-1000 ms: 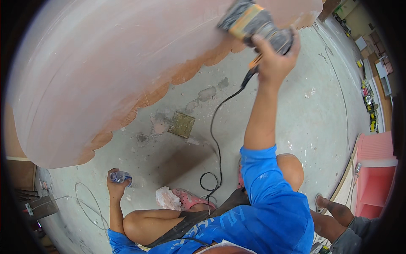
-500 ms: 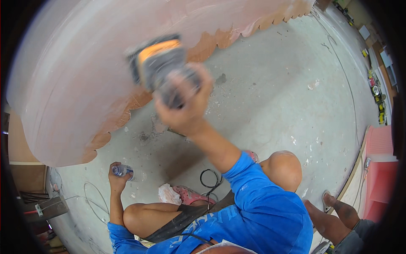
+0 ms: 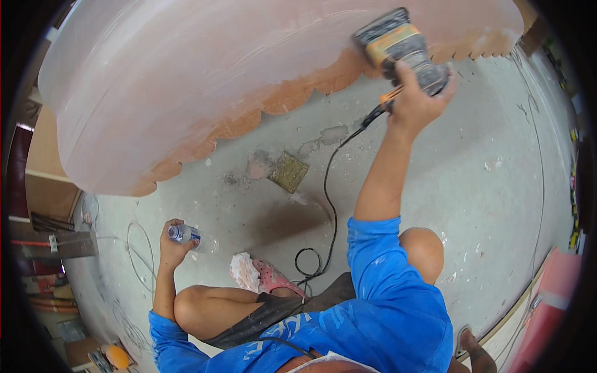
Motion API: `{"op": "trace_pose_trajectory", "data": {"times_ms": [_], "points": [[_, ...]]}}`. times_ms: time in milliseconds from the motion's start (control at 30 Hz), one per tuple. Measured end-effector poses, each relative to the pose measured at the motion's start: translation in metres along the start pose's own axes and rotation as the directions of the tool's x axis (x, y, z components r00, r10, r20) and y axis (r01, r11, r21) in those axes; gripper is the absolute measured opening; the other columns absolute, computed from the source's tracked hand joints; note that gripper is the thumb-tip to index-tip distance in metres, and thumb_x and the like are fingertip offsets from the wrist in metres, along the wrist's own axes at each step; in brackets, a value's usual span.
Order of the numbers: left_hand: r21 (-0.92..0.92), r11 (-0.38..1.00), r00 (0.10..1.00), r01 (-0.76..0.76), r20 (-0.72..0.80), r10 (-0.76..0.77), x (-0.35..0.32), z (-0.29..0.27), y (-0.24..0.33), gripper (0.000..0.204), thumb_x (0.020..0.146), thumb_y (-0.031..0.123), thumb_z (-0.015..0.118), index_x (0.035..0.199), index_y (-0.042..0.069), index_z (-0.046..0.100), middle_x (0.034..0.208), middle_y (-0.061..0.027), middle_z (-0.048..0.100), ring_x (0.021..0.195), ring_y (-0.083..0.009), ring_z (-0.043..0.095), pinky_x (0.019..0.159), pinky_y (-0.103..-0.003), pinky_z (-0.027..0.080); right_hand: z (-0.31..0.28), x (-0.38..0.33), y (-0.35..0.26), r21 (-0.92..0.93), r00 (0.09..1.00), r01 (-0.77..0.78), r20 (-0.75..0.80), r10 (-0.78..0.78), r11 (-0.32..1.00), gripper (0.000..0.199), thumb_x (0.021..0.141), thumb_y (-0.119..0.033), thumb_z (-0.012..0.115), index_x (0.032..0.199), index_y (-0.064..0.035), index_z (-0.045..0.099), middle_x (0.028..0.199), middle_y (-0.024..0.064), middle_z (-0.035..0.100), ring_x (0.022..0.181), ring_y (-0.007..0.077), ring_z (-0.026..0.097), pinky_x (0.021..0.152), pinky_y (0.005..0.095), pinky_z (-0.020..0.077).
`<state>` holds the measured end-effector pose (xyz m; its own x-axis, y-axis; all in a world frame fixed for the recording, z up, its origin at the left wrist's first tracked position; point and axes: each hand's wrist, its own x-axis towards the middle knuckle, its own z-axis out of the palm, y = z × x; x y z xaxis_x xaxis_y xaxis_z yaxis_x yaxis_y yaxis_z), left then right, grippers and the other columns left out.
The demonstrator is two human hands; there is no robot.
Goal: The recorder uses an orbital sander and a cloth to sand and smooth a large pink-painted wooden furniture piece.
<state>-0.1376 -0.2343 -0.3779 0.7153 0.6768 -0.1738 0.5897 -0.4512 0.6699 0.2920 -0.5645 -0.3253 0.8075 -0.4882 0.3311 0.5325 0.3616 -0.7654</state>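
With my right hand [image 3: 418,102] I grip the dusty body of an orange and black electric sander [image 3: 407,50]. Its pad is against or very close to the large pale pink panel [image 3: 205,68], near the brownish scalloped lower edge; exact contact I cannot tell. A black power cord [image 3: 331,180] runs from the sander down to a loop by my foot. Over my left knee, my left hand [image 3: 176,244] is wrapped round a clear plastic bottle [image 3: 194,239] with a blue label, tilted sideways.
A square yellowish block [image 3: 288,172] lies on the grey floor [image 3: 460,161]. Beside my pink clog [image 3: 273,278] is a crumpled white cloth [image 3: 245,271]. Thin cable loops [image 3: 142,255] lie at left. Another person's foot [image 3: 467,340] shows at lower right, near a pink structure [image 3: 553,304].
My right hand has carried the sander rightward and up along the panel. The block and the cord are now uncovered. The left hand keeps the bottle; the view has shifted somewhat.
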Motion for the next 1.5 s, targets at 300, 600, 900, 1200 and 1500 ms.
{"op": "trace_pose_trajectory", "data": {"times_ms": [300, 600, 900, 1200, 1500], "points": [[-0.005, 0.999, 0.998, 0.052, 0.032, -0.052, -0.007, 0.006, 0.028, 0.064, 0.057, 0.005, 0.086, 0.114, 0.003, 0.056, 0.098, -0.0088, 0.064, 0.090, -0.0190, 0.063, 0.082, -0.033, 0.054, 0.040, -0.072, -0.031, -0.294, 0.740, 0.669, 0.354, -0.572, 0.683, 0.074, 0.064, -0.006, 0.083, 0.132, -0.0121, 0.056, 0.121, 0.0162, 0.050, 0.112, 0.0349, 0.055, 0.089, 0.0440, 0.0515], [-0.022, 0.989, 0.987, -0.144, 0.065, 0.145, 0.031, 0.029, 0.044, 0.066, 0.056, 0.008, 0.086, 0.115, 0.003, 0.057, 0.104, -0.0110, 0.064, 0.093, -0.0212, 0.064, 0.085, -0.035, 0.053, 0.060, -0.097, -0.062, -0.154, 0.591, 0.743, 0.608, -0.530, 0.651, 0.073, 0.062, -0.001, 0.079, 0.131, -0.0192, 0.061, 0.124, 0.0196, 0.047, 0.113, 0.0384, 0.052, 0.089, 0.0447, 0.0492], [0.003, 0.974, 0.965, -0.227, 0.135, 0.224, 0.049, 0.023, -0.006, 0.065, 0.053, 0.009, 0.086, 0.112, 0.003, 0.059, 0.105, -0.0120, 0.064, 0.095, -0.0255, 0.065, 0.086, -0.035, 0.053, 0.033, 0.080, -0.066, -0.385, 0.955, 0.270, 0.222, -0.196, 0.883, 0.076, 0.060, -0.012, 0.084, 0.131, -0.0028, 0.057, 0.115, 0.0162, 0.058, 0.101, 0.0268, 0.062, 0.089, 0.0389, 0.0517], [0.053, 0.972, 0.974, -0.228, 0.012, 0.228, 0.089, 0.047, -0.082, 0.063, 0.052, 0.007, 0.086, 0.109, 0.005, 0.060, 0.105, -0.0143, 0.061, 0.099, -0.0328, 0.062, 0.089, -0.041, 0.051, 0.075, -0.050, -0.086, -0.353, 0.704, 0.674, 0.572, -0.421, 0.649, 0.073, 0.063, -0.012, 0.079, 0.133, -0.0124, 0.058, 0.121, 0.0216, 0.051, 0.105, 0.0345, 0.058, 0.087, 0.0425, 0.0504], [-0.014, 0.996, 0.940, -0.084, -0.333, 0.075, 0.089, 0.070, -0.195, 0.065, 0.056, 0.005, 0.085, 0.116, 0.004, 0.060, 0.112, -0.0172, 0.061, 0.104, -0.0343, 0.062, 0.092, -0.042, 0.050, 0.094, -0.037, -0.110, -0.299, 0.561, 0.777, 0.728, -0.394, 0.554, 0.071, 0.064, -0.007, 0.083, 0.131, -0.0076, 0.058, 0.119, 0.0168, 0.057, 0.105, 0.0269, 0.063, 0.090, 0.0367, 0.0537]]}}
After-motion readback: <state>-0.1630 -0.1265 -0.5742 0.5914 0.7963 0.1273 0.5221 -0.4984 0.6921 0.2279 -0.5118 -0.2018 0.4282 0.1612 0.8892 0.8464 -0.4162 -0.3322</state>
